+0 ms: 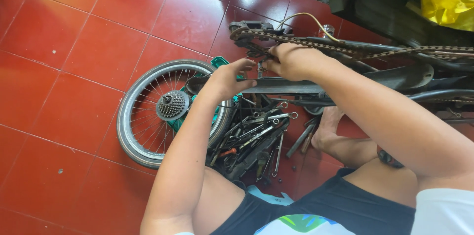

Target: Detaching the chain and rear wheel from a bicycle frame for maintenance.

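Both hands, left hand (pixel 228 79) & right hand (pixel 291 61), grip bike chain (pixel 316 43) nr frame (pixel 296 86).

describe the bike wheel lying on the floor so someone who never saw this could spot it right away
Start from the red tiled floor, left of the person's left hand. The wheel lies flat beside a heap of wrenches. It alone is round, with thin spokes and a stepped grey cog cluster at its hub.

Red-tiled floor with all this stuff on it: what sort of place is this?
Probably an informal bicycle repair spot, perhaps at a home. A bicycle wheel with its cassette lies on the floor beside a heap of wrenches, and both hands work at the chain of an upturned bicycle frame.
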